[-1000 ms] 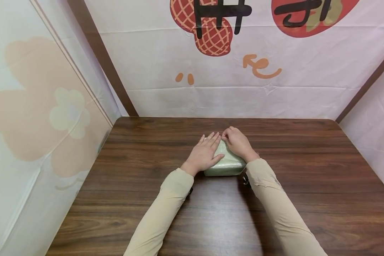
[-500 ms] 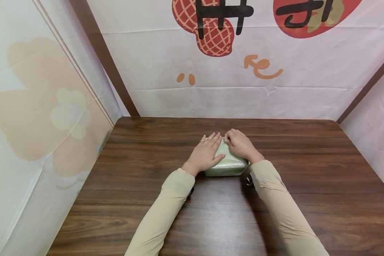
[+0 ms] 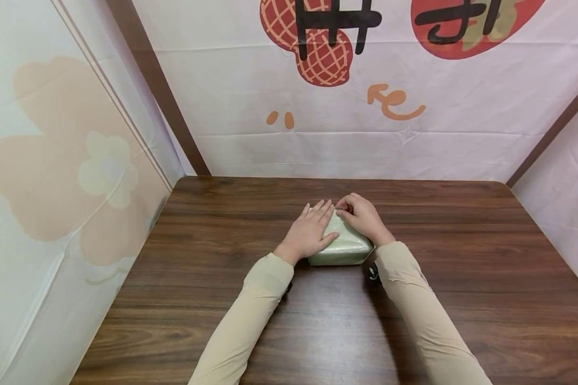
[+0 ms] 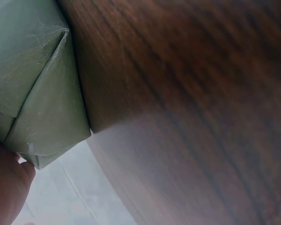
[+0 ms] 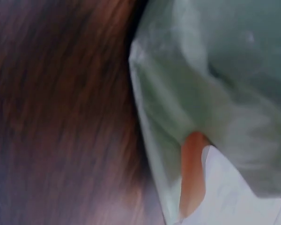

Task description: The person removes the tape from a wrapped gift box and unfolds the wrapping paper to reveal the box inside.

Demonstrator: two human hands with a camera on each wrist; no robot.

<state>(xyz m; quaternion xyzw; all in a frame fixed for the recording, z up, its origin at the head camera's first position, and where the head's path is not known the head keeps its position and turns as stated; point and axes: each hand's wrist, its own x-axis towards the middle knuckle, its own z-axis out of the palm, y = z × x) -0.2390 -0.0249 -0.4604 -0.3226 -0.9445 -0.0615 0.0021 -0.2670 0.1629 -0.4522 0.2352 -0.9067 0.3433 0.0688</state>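
A pale green pack (image 3: pixel 345 247) in shiny plastic wrap lies on the brown wooden table, its near side facing me. My left hand (image 3: pixel 308 231) rests flat on its top left part with the fingers straight. The right hand (image 3: pixel 361 215) is bent over the far right of the top, thumb and fingertips pinching at the wrapper close to the far edge. In the right wrist view the wrapper (image 5: pixel 243 136) is creased, with a fingertip (image 5: pixel 193 173) against it. The left wrist view has the pack's folded end (image 4: pixel 51 98) with part of a hand (image 4: pixel 9 183) beside it.
The wooden table (image 3: pixel 197 299) spreads around both arms. White printed cloth (image 3: pixel 221 91) hangs behind the far edge, and more printed cloth (image 3: pixel 43 267) hangs at the left. A small black item (image 3: pixel 374 272) shows under the right cuff.
My right hand shifts slightly right and back, and its thumb and fingers now stand further apart at the far edge. The left hand and the pack stay in place.
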